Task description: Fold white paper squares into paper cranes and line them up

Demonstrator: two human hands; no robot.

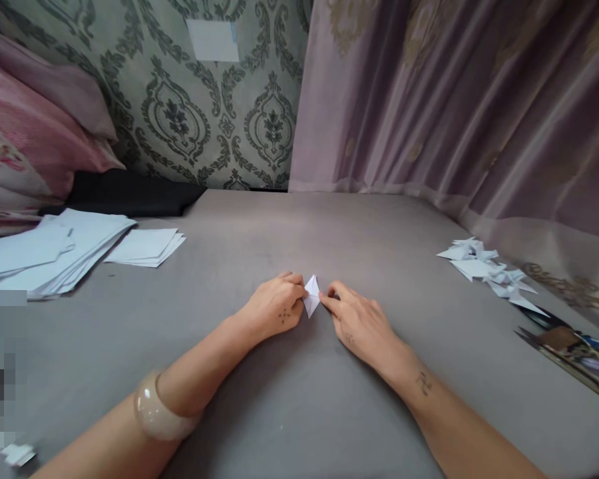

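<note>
One small folded paper (pixel 312 298) between left hand (pixel 279 303) and right hand (pixel 363 324)

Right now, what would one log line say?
left hand: holding small white folded-paper diamond; right hand: touching its right corner; far right: white folded-paper cluster

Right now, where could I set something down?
The flat grey surface is bare beyond the diamond-shaped folded white paper, back to the pale purple curtain, and between the bare right hand and the spiky white paper shapes. Crowded: the left side, with stacked white paper sheets, and the right edge, with those shapes and a long pointed tool.
</note>
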